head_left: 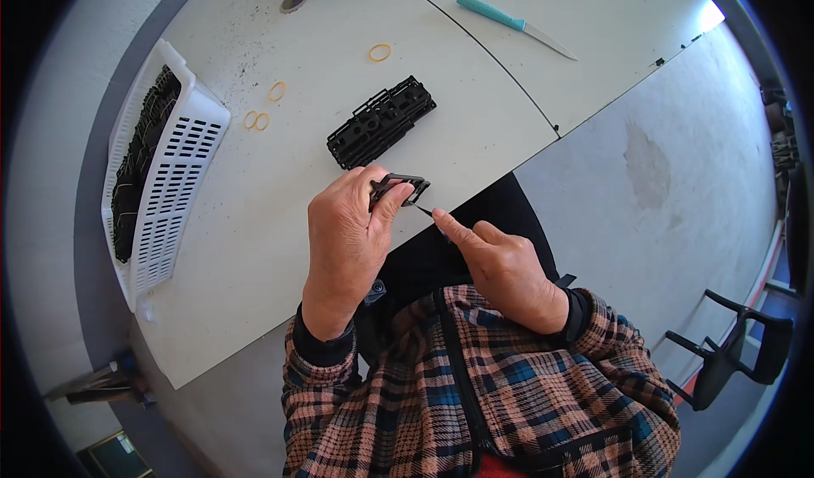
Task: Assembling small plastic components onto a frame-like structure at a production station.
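Note:
My left hand (348,224) is closed around a small black plastic frame (409,191) with openings in it, pinched between thumb and fingers above the near table edge. From my right hand (513,275) a thin, dark, pointed knife blade (423,210) sticks out toward the frame's lower edge. My right index finger stretches along this blade while the other fingers are curled in; the handle is hidden in the palm. Just beyond my left hand, a bundle of black plastic parts (381,122) lies stacked on the white table (458,139).
A white slatted basket (182,169) with black parts stands at left. Yellow rubber bands (380,52) and a tape roll (296,1) lie farther back. At the far right of the table is a knife with a turquoise handle (492,12). A black chair (738,351) stands on the floor.

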The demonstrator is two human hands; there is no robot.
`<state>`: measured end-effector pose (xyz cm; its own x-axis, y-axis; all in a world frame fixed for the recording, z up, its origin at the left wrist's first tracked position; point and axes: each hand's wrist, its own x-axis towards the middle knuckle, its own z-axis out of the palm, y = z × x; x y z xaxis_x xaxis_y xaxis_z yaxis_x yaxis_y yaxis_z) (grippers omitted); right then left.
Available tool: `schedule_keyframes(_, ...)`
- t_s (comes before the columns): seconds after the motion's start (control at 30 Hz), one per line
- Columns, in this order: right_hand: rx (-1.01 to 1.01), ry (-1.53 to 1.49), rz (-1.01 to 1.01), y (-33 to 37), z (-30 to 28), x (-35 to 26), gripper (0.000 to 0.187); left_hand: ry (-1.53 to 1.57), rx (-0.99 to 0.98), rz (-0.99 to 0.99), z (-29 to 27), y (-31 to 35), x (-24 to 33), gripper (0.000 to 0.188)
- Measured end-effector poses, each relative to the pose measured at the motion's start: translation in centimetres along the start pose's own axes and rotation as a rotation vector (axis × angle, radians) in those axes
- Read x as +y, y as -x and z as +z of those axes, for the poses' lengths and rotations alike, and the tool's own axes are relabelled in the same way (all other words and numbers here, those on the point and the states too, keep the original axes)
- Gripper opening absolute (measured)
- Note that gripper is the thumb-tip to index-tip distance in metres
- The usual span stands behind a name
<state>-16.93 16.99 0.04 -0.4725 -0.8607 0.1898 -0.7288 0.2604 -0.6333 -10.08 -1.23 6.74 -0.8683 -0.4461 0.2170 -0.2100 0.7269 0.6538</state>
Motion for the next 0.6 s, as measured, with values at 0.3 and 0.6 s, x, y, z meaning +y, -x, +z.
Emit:
schedule_keyframes(0.3, 0.009, -0.062, 0.033, 0.0, 0.13, -0.3, 0.055, -0.012, -0.002, -0.017, -0.08, 0.12, 0.23, 0.02)
schedule_keyframes(0.6, -0.061, -0.052, 0.041, -0.41, 0.23, 0.28, 0.058, -0.004, -0.006, -0.005, -0.07, -0.05, -0.03, 0.02)
